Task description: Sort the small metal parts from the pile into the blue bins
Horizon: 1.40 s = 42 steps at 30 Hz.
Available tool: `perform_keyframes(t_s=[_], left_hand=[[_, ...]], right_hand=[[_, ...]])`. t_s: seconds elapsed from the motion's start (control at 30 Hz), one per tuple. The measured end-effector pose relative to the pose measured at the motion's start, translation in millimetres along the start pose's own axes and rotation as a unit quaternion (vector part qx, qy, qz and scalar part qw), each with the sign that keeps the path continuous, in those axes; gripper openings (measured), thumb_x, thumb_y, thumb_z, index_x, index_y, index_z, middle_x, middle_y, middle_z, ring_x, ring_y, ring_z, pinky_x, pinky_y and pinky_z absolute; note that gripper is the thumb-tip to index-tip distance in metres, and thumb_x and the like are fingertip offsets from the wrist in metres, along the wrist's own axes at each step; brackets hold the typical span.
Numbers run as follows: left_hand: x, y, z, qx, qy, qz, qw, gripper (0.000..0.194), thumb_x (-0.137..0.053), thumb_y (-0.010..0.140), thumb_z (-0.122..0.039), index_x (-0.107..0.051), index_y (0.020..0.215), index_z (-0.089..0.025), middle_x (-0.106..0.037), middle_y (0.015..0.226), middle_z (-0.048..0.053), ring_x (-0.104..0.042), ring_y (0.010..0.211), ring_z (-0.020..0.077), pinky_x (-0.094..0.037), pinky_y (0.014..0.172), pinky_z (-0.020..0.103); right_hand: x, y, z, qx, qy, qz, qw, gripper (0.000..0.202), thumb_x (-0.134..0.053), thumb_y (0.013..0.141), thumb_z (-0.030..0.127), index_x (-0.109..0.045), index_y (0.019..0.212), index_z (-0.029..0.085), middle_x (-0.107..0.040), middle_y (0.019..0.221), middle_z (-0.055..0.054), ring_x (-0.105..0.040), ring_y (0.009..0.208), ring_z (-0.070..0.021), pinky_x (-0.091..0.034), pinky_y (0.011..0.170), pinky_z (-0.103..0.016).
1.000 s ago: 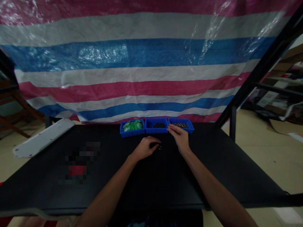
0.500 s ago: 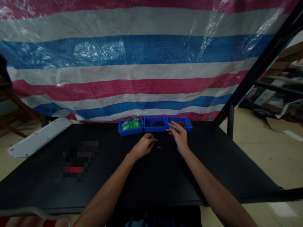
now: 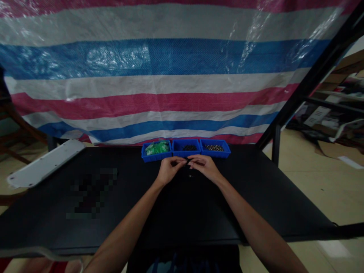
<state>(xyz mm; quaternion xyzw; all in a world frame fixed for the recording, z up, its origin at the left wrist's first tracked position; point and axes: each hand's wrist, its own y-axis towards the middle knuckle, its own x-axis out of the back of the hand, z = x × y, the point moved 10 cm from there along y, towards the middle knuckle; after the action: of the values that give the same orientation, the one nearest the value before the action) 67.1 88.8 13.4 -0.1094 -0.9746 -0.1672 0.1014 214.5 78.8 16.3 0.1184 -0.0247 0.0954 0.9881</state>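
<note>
My left hand [image 3: 168, 169] and my right hand [image 3: 207, 167] meet fingertip to fingertip just in front of the blue bins. Between the fingertips shows a small dark piece [image 3: 187, 161], pinched by my left hand; its kind is too small to tell. The right thumb and fingers are also closed in a pinch, and what they hold is hidden. On the black table [image 3: 199, 212], just below the hands, lies a tiny shiny metal piece [image 3: 190, 175]. Nearest the hands is the middle blue bin [image 3: 179, 152] with small dark parts in it.
A left blue bin [image 3: 148, 157] holds green plastic packets, and a right blue bin [image 3: 222, 154] holds small shiny metal parts. A long white panel [image 3: 45, 163] lies at the left edge. Behind hangs a striped sheet [image 3: 159, 83]; a black frame post [image 3: 277, 146] stands right.
My right hand has moved left and nearer, away from the right bin, and its fingers have closed beside my left fingertips. My left hand has shifted slightly, still pinching.
</note>
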Motion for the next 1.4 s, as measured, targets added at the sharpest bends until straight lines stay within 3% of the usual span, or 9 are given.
perform_keyframes(t_s=[0.33,0.47,0.6,0.77,0.93,1.03,1.13,1.27,1.4], left_hand=[[-13.4,-1.9,-0.2,0.016,0.019,0.061,0.998,0.034,-0.065,0.086,-0.045,-0.076,0.086,-0.013,-0.075,0.077,0.007,-0.068,0.071,0.0191,-0.051,0.067,0.028],[-18.5,-9.1,-24.8,-0.074,0.163,0.097,0.979,0.028,-0.065,0.088,-0.041,-0.076,0.093,-0.016,-0.074,0.090,0.008,-0.068,0.081,0.0200,-0.052,0.077,0.031],[-47.7,-27.8,-38.6,-0.181,0.238,0.221,0.928,0.038,-0.077,0.079,-0.037,-0.071,0.114,-0.021,-0.067,0.117,0.010,-0.061,0.110,0.0242,-0.049,0.098,0.038],[-61.2,-31.2,-22.7,-0.177,0.283,0.262,0.905,0.021,-0.066,0.088,-0.017,-0.073,0.107,-0.019,-0.068,0.109,0.010,-0.064,0.103,0.0215,-0.051,0.093,0.034],[-54.5,-27.0,-21.4,-0.179,0.271,0.236,0.916,0.021,-0.058,0.089,-0.010,-0.072,0.104,-0.017,-0.069,0.103,0.009,-0.066,0.096,0.0201,-0.053,0.089,0.033],[-42.6,-19.6,-22.1,-0.143,0.211,0.184,0.949,0.020,-0.060,0.086,-0.010,-0.069,0.102,-0.017,-0.070,0.098,0.007,-0.068,0.088,0.0184,-0.054,0.083,0.031],[-22.7,-9.1,-15.2,-0.068,0.098,0.085,0.989,0.015,-0.066,0.083,-0.017,-0.063,0.099,-0.017,-0.072,0.087,0.004,-0.070,0.080,0.0173,-0.054,0.077,0.029],[-4.7,-2.3,-3.7,-0.006,-0.045,-0.004,0.999,0.026,-0.073,0.079,-0.028,-0.055,0.095,-0.018,-0.074,0.083,0.004,-0.072,0.079,0.0185,-0.055,0.076,0.029],[1.4,0.6,-0.7,0.012,-0.084,-0.017,0.996,0.032,-0.076,0.076,-0.034,-0.052,0.093,-0.019,-0.074,0.080,0.003,-0.073,0.078,0.0188,-0.055,0.074,0.028]], right_hand=[[-7.1,-0.3,-9.5,-0.027,0.052,0.023,0.998,0.025,-0.083,0.067,0.033,-0.078,0.086,0.018,-0.077,0.079,-0.005,-0.072,0.070,-0.0185,-0.057,0.073,-0.035],[25.2,2.8,-7.7,-0.004,0.060,-0.108,0.992,0.028,-0.084,0.064,0.033,-0.078,0.086,0.018,-0.078,0.079,-0.006,-0.074,0.075,-0.0229,-0.058,0.081,-0.040],[66.8,-3.1,-2.3,0.044,0.073,-0.254,0.963,0.043,-0.079,0.067,0.030,-0.074,0.107,0.017,-0.076,0.108,-0.011,-0.073,0.096,-0.0278,-0.053,0.095,-0.046],[83.0,-6.4,-9.4,0.021,0.082,-0.290,0.953,0.057,-0.073,0.067,0.025,-0.065,0.123,0.019,-0.064,0.132,-0.014,-0.071,0.103,-0.0301,-0.055,0.091,-0.046],[73.4,-4.0,-12.2,-0.010,0.068,-0.257,0.964,0.054,-0.071,0.069,0.028,-0.065,0.122,0.021,-0.067,0.128,-0.012,-0.074,0.091,-0.0245,-0.059,0.080,-0.037],[67.3,-1.7,-10.9,-0.017,0.053,-0.230,0.972,0.046,-0.071,0.070,0.029,-0.068,0.115,0.020,-0.073,0.114,-0.011,-0.074,0.080,-0.0205,-0.057,0.071,-0.032],[47.6,3.7,-9.6,-0.031,0.022,-0.128,0.991,0.033,-0.071,0.072,0.032,-0.073,0.101,0.017,-0.077,0.088,-0.008,-0.070,0.066,-0.0175,-0.055,0.065,-0.030],[11.2,1.6,-4.6,-0.028,-0.009,0.029,0.999,0.030,-0.077,0.070,0.032,-0.075,0.095,0.016,-0.075,0.079,-0.006,-0.069,0.063,-0.0165,-0.055,0.070,-0.033],[-1.6,-1.8,-2.8,-0.026,-0.001,0.054,0.998,0.035,-0.080,0.069,0.032,-0.074,0.100,0.017,-0.075,0.080,-0.004,-0.072,0.069,-0.0177,-0.056,0.079,-0.036]])
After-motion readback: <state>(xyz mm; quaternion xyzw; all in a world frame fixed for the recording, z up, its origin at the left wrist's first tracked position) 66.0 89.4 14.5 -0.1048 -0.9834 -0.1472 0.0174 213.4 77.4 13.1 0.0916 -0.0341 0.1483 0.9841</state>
